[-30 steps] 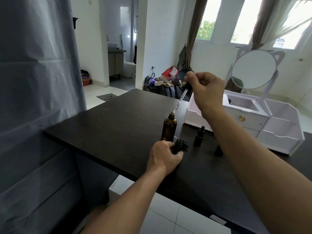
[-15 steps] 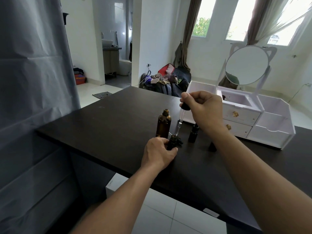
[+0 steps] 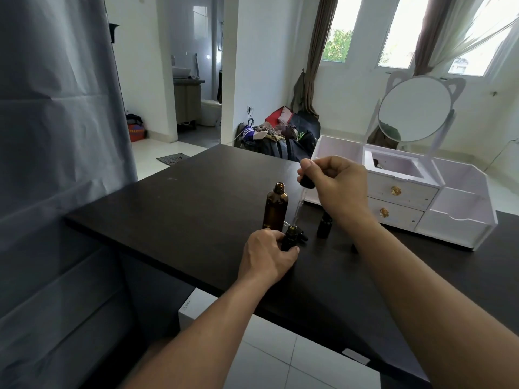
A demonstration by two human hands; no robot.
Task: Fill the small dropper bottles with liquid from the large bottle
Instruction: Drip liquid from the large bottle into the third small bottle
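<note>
The large amber bottle (image 3: 276, 206) stands open and upright on the black table (image 3: 174, 214). Just in front of it my left hand (image 3: 266, 255) grips a small dark dropper bottle (image 3: 289, 237) that stands upright with its mouth open. My right hand (image 3: 335, 186) pinches the black bulb of a glass dropper (image 3: 300, 202), which slants down with its tip right at the small bottle's mouth. A second small dropper bottle (image 3: 324, 227) with its cap on stands to the right, partly behind my right wrist. A loose black cap (image 3: 302, 236) lies beside the held bottle.
A white vanity organiser (image 3: 455, 217) with two drawers and a round cat-ear mirror (image 3: 414, 108) sits at the table's back right. A grey curtain (image 3: 56, 164) hangs at the left. A white box (image 3: 196, 307) stands on the floor under the table's near edge.
My right hand came down from above the large bottle and carried the dropper over to the small bottle's mouth. My left hand kept its grip on the small bottle.
</note>
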